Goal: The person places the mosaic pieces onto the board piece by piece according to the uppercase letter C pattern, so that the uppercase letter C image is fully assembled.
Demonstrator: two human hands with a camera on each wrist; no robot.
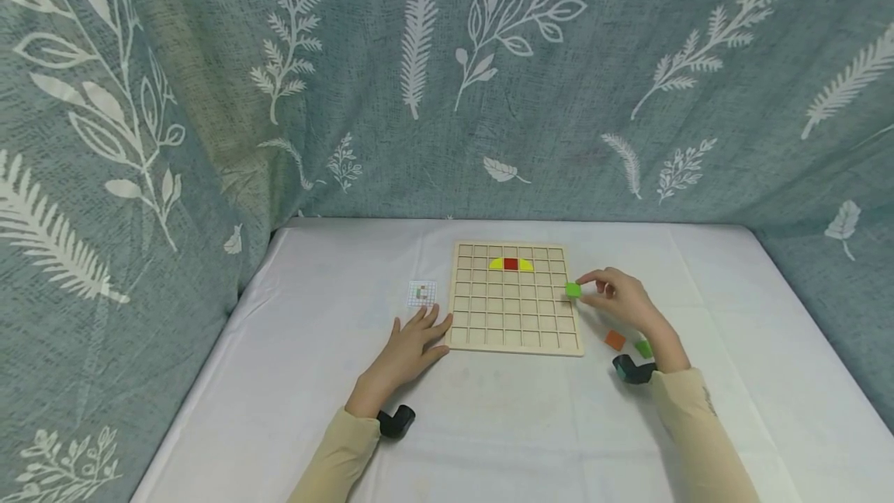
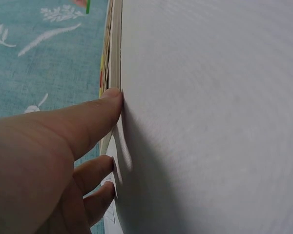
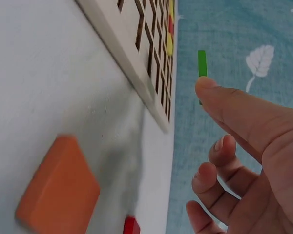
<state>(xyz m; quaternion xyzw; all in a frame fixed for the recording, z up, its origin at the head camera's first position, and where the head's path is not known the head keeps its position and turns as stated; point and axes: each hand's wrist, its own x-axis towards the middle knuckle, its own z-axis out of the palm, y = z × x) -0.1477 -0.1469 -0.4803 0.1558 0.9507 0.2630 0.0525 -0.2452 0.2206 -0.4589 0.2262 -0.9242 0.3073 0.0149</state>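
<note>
Above the right edge of the board (image 1: pixel 515 351), the right hand (image 1: pixel 618 297) pinches a green tile (image 1: pixel 573 290) between thumb and finger, grip clamped at its edge, probably so that its flat face is left uncovered; the left hand (image 1: pixel 408 344) lies with grip apart and fingers spread, thumb against the board's side, likely steadying it; beside its fingertips is a small printed card (image 1: pixel 422 293), perhaps set close for easy reading; the board looks like pale wood, its thin ridges making square cells that seem to seat a red square (image 1: pixel 511 264) between two curved yellow pieces (image 1: pixel 497 264); near the right wrist, a flat, smooth orange tile (image 1: pixel 615 340) rests on the white-clothed desk (image 1: pixel 335 293).
</note>
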